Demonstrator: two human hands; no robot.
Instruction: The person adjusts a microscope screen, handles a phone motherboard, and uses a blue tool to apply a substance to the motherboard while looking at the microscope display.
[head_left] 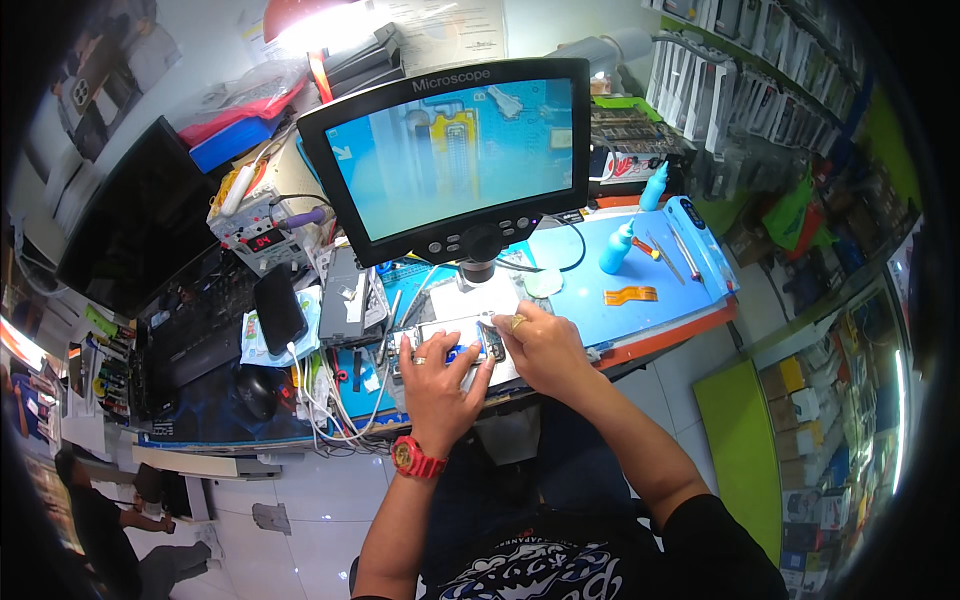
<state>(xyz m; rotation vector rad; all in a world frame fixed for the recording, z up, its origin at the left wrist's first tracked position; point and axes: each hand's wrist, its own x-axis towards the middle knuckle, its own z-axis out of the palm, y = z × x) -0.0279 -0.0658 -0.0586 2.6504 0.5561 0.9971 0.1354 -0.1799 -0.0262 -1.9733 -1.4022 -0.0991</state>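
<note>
My left hand (440,385) lies with fingers spread on an opened device (468,338) with a metal frame and a blue part, under a microscope (478,270) on a pale work plate (450,298). My right hand (540,350) is closed at the device's right side; something small and yellowish shows at its fingertips, too small to make out. A screen (445,155) above shows an enlarged gold-edged connector. To the right, a blue mat (580,295) holds an orange flex cable (630,295), blue bottles (617,255) and thin tools (668,258).
A phone (280,310) with cables lies at the left, near a mouse (255,390), keyboard (185,335), dark monitor (135,215) and control unit (245,235). A glass display case (830,420) stands at the right. Another person (105,530) is at the lower left.
</note>
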